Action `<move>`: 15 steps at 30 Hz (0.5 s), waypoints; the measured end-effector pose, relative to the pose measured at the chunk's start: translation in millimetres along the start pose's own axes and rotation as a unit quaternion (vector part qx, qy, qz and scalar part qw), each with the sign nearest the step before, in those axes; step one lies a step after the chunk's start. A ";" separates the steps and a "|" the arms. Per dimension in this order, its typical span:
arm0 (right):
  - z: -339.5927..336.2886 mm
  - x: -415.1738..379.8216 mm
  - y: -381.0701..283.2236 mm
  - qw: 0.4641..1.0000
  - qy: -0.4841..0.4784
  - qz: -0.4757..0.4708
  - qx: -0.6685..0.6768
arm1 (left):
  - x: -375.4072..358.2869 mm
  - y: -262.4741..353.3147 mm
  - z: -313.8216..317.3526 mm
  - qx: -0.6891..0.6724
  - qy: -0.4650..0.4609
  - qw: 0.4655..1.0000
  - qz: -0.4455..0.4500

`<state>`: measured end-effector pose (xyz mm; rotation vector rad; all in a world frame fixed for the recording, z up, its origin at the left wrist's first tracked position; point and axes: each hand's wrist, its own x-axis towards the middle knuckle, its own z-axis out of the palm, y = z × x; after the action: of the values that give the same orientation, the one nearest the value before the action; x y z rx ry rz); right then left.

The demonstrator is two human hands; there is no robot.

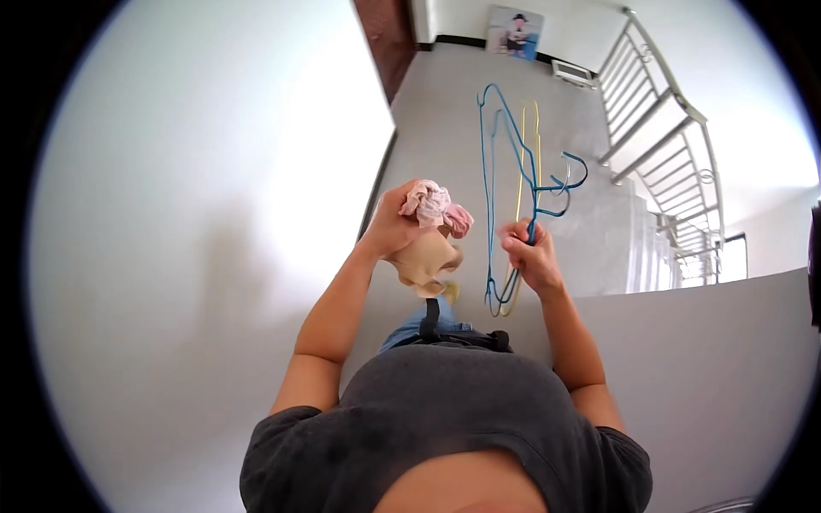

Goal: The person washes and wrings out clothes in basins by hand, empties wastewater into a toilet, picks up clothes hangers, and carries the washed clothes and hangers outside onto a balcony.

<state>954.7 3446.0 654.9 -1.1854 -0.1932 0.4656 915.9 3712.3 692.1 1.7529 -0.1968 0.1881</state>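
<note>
My left hand (395, 224) is closed round bunched cloth. A crumpled pink cloth (428, 203) sticks out at the top of the fist, and a beige cloth (421, 261) hangs below it. To the right, my right hand (532, 255) is closed on several hangers. The blue hangers (486, 179) stand upright with their hooks pointing right, and a yellow hanger (538, 137) is held among them. Hangers and cloth are apart. My right fingertips are slightly blurred.
A white wall (188, 171) runs along the left, with a brown door (386, 43) beyond it. Metal railings (663, 103) and stairs (654, 248) are on the right. A picture (515, 32) leans on the far wall, near a white framed object (573, 73) on the grey floor (436, 111).
</note>
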 end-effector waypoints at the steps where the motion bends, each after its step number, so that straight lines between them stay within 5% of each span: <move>1: -2.1 20.4 -6.6 0.998 -0.002 -0.059 -0.026 | 28.3 -10.1 7.0 -0.010 -0.018 1.000 0.012; 3: 1.8 72.9 -33.1 0.983 0.017 -0.155 -0.094 | 105.8 -23.5 16.2 -0.060 -0.048 0.997 -0.026; 8: -32.4 183.6 -73.8 0.940 0.016 -0.205 -0.271 | 267.7 -53.1 69.5 -0.198 -0.083 0.969 -0.120; 15: -115.5 374.3 -107.2 0.914 0.054 -0.217 -0.340 | 446.8 -88.6 49.0 -0.348 -0.270 0.874 -0.205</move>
<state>1358.5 3484.0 674.9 -1.7856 -0.5403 -0.0827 1371.8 3668.3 703.3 1.0454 -0.2502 -0.6290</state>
